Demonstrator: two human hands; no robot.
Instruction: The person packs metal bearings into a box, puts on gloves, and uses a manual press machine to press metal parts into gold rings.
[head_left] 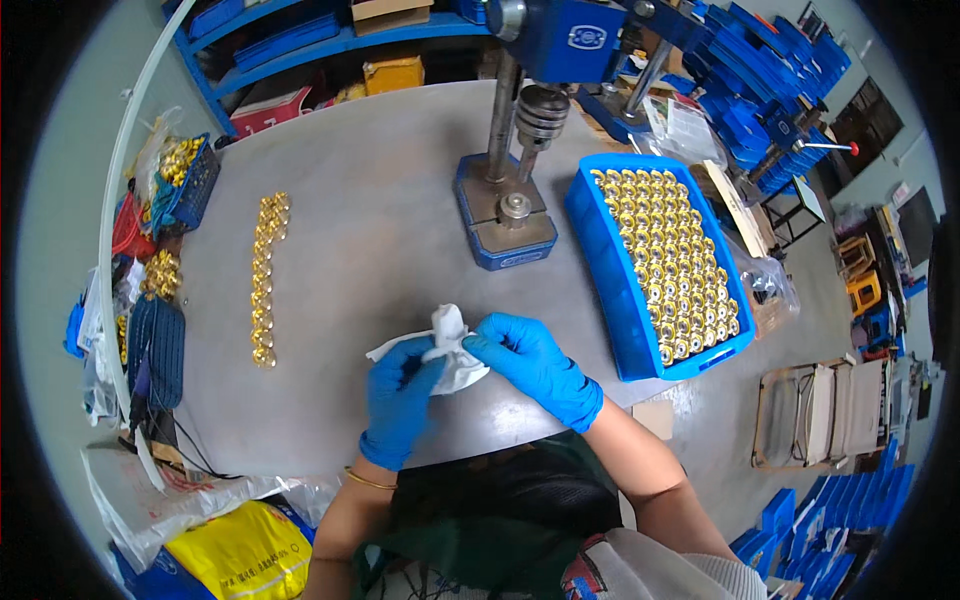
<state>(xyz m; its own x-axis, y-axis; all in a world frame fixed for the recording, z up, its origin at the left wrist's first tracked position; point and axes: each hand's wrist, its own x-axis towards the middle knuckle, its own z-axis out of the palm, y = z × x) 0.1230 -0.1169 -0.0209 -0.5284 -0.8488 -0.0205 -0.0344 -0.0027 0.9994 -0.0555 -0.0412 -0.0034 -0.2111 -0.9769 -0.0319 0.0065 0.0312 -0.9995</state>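
Left hand (398,395) and right hand (525,355): each grip is closed on the white cloth (458,372) above the near table (365,190), apparently keeping it bunched. Any part inside cannot be seen. Farther out, gold-coloured parts (262,290) form a left-hand line, presumably for reach; the blue bin (612,310) keeps similar pieces (665,250) in rows. The bench press (508,225) stands beyond.

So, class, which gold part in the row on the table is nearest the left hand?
The gold part at the row's lower end in the picture; the others lie farther up the table, away from the left hand.
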